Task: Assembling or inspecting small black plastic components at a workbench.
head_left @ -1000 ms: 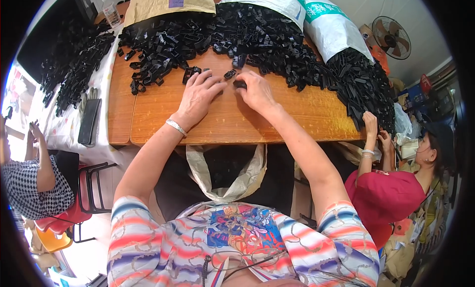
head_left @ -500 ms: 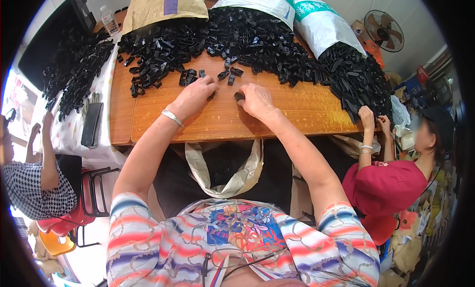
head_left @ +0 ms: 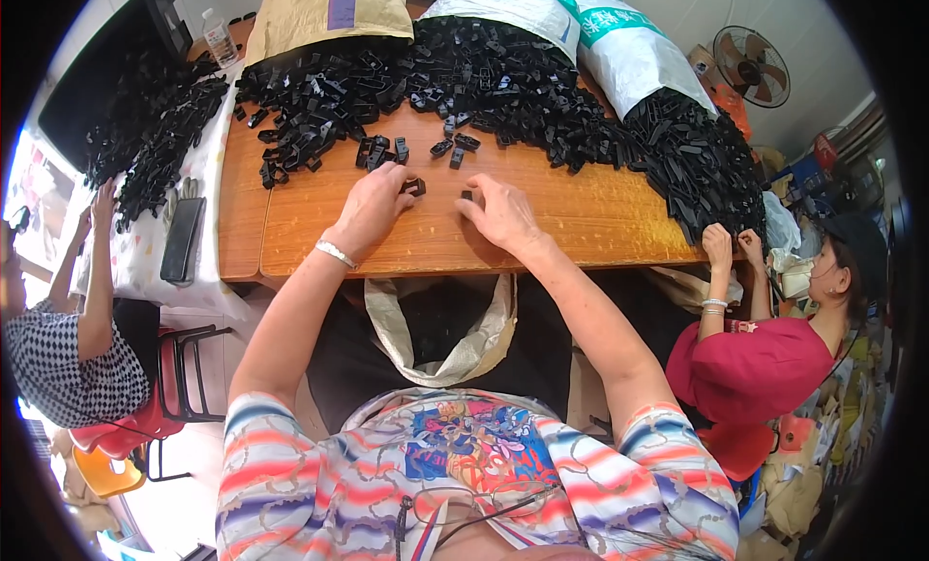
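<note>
Over the wooden table [head_left: 435, 242], my left hand [head_left: 373, 208] pinches a small black plastic part [head_left: 415, 187] that looks like a hollow frame with an opening. My right hand [head_left: 503, 212] is closed on a smaller dark piece [head_left: 467, 195], mostly hidden by thumb and fingers. A short gap separates the two pieces. Just beyond my fingers lie several loose black parts [head_left: 457, 157], with a small cluster [head_left: 375, 152] beside my left fingertips. Behind them spreads a large pile of the same black parts [head_left: 503, 87].
A tan sack [head_left: 329, 9] and white sacks [head_left: 629, 53] spill parts at the back. Narrower black pieces [head_left: 687, 164] are heaped at the right. An open pale bag [head_left: 494, 353] hangs at my lap. Co-workers sit on both sides; a dark phone-like slab [head_left: 182, 242] lies left.
My left hand has drawn slightly left and nearer, and its black part now shows more plainly. My right fingers cover more of their piece. The left co-worker's hands have moved up toward the pile.
</note>
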The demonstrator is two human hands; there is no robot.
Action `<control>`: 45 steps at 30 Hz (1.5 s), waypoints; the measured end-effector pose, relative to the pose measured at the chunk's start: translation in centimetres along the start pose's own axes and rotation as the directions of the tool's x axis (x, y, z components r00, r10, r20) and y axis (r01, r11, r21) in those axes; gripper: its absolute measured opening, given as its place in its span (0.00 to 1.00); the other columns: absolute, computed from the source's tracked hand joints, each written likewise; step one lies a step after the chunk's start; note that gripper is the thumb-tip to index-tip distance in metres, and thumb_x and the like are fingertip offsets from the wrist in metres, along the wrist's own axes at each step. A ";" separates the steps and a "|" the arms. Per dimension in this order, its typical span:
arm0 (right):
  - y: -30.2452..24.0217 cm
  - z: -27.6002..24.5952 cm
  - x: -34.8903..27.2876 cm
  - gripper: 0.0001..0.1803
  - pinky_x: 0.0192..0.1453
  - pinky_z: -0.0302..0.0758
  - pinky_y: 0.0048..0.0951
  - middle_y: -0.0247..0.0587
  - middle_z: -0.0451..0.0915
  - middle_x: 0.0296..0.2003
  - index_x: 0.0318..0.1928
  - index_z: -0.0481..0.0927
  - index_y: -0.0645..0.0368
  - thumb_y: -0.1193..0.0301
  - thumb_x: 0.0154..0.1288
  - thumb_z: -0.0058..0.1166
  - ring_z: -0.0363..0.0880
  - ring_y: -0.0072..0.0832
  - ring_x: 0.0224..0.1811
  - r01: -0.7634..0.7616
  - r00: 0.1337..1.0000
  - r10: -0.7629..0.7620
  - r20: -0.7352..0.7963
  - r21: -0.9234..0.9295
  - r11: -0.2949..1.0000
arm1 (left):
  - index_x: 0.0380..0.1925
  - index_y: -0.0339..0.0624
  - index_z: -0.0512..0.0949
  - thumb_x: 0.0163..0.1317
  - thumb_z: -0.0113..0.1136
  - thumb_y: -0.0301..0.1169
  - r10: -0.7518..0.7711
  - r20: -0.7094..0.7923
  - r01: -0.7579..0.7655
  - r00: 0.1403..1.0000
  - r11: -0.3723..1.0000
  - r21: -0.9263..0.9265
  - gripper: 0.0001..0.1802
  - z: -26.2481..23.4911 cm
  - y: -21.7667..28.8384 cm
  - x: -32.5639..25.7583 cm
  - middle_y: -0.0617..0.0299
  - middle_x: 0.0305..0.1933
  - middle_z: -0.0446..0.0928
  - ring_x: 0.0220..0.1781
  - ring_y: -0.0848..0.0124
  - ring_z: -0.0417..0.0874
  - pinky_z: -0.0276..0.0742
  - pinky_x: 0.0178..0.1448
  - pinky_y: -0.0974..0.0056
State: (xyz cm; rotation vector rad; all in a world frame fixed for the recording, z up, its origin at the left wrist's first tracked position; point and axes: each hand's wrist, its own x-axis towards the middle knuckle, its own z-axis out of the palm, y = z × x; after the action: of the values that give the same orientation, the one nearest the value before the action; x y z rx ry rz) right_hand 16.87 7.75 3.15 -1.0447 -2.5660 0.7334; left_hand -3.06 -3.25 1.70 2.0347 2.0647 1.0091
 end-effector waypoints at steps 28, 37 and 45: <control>-2.6 0.8 -4.7 0.15 0.40 0.79 0.24 0.40 0.79 0.38 0.46 0.81 0.67 0.81 0.57 0.64 0.81 0.26 0.37 0.326 0.934 -0.216 -0.284 0.437 0.839 | 0.52 0.33 0.75 0.65 0.61 0.23 -0.429 0.181 0.292 0.885 0.209 -0.933 0.16 2.3 6.0 -4.4 0.61 0.45 0.80 0.44 0.77 0.81 0.80 0.48 0.72; -2.9 2.5 -5.9 0.14 0.37 0.77 0.36 0.48 0.77 0.34 0.43 0.78 0.63 0.83 0.54 0.61 0.80 0.43 0.35 0.454 0.818 -0.314 -0.483 0.206 0.867 | 0.51 0.32 0.74 0.64 0.62 0.23 -0.473 -0.014 0.200 0.881 0.399 -0.895 0.16 3.6 9.2 -5.0 0.62 0.41 0.80 0.44 0.76 0.82 0.79 0.49 0.70; -3.5 3.4 -8.6 0.17 0.31 0.76 0.35 0.43 0.77 0.29 0.41 0.75 0.60 0.77 0.52 0.67 0.79 0.37 0.26 0.317 0.901 -0.172 -0.397 0.335 0.887 | 0.45 0.33 0.76 0.63 0.61 0.26 -0.341 -0.031 0.285 0.939 0.827 -0.485 0.12 1.7 9.9 -6.8 0.60 0.32 0.79 0.31 0.76 0.78 0.76 0.38 0.69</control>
State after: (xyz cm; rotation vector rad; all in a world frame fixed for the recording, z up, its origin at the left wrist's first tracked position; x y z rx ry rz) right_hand 19.47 -1.74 1.75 -0.6321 -2.0708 0.8512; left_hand 7.15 -9.75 2.58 1.3723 1.8671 1.4175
